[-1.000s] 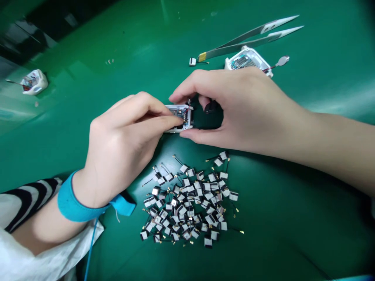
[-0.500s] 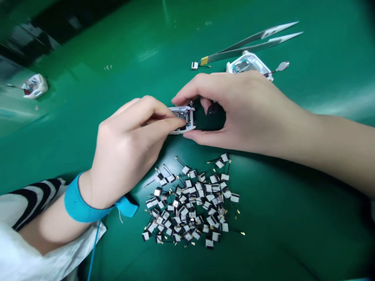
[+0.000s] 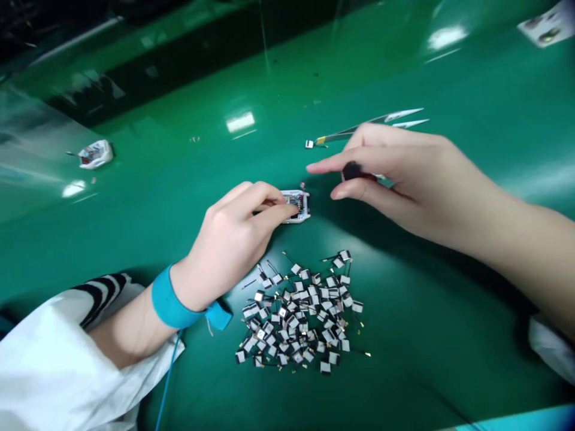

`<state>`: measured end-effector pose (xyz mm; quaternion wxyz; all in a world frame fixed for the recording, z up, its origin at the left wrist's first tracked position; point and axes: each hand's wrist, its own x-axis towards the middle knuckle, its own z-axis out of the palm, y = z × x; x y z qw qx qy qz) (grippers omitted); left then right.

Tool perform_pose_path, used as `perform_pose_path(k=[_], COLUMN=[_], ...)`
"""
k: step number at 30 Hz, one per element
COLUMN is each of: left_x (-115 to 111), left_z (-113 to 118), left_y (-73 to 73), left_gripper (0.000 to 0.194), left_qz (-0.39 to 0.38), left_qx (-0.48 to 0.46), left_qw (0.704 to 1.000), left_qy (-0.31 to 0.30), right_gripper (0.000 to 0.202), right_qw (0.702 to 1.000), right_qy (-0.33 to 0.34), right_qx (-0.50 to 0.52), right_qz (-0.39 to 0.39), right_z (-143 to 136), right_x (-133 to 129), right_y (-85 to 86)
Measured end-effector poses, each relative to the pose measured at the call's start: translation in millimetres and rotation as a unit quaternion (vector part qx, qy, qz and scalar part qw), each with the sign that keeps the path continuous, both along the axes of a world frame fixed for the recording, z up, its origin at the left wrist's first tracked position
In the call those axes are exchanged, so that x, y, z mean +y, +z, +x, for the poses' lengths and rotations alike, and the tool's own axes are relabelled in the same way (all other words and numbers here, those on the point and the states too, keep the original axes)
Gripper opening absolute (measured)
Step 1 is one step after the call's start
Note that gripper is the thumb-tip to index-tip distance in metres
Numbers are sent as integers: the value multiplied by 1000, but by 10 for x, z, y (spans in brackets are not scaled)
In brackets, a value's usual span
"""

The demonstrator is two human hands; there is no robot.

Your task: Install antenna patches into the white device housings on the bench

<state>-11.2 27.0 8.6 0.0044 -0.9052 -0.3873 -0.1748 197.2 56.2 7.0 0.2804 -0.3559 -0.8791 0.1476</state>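
My left hand [image 3: 245, 224] is closed on a small white device casing [image 3: 306, 209], its thumb over the exposed circuit board. A small metallic piece [image 3: 302, 185] sits at the casing's upper edge. To the right, apart from the casing, my right hand [image 3: 395, 167] has its index finger stretched out and its thumb apart from it. A black, blunt-ended object [image 3: 351, 170] is tucked in its curled fingers, seen nearly end-on; its kind is unclear. Below the hands lies a pile of small grey-and-black block parts [image 3: 296, 320] with short thin cables.
Tweezers [image 3: 341, 134] lie behind my right hand, with one loose block part [image 3: 309, 144] by their yellow end. Another open white casing [image 3: 96, 154] rests at the far left on the green table mat [image 3: 179, 173]. A blue cord [image 3: 168, 383] runs down from the blue wristband [image 3: 173, 302].
My right hand has let go of the casing and moved away to the right, the black object still in it. My left hand keeps hold of the casing. The whole view has shifted.
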Motion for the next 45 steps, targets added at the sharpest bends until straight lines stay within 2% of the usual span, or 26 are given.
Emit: perform_pose_path(k=[4, 12, 18, 22, 32, 36, 45], left_x=[5, 3, 7, 10, 7, 10, 10], left_z=[-5, 1, -4, -1, 8, 5, 2], left_y=[3, 1, -15, -21, -18, -25, -15], left_gripper=[19, 20, 19, 19, 20, 21, 20], left_qz=[1, 4, 17, 17, 17, 14, 20], left_qx=[6, 14, 1, 8, 22, 16, 21], left_qw=[1000, 1000, 1000, 1000, 1000, 1000, 1000], left_qy=[-6, -5, -9, -2, 1, 1, -1], right_gripper=[11, 5, 5, 7, 4, 6, 11], right_qw=[994, 992, 980, 974, 966, 964, 970], right_qy=[-64, -82, -38, -20, -12, -31, -48], right_qx=[89, 53, 73, 61, 17, 6, 51], right_qz=[1, 80, 184, 219, 257, 262, 233], right_z=[-35, -190, -232, -240, -263, -284, -331], right_x=[-54, -194, -190, -196, -236, -250, -268], right_y=[54, 90, -14, -38, -21, -43, -117])
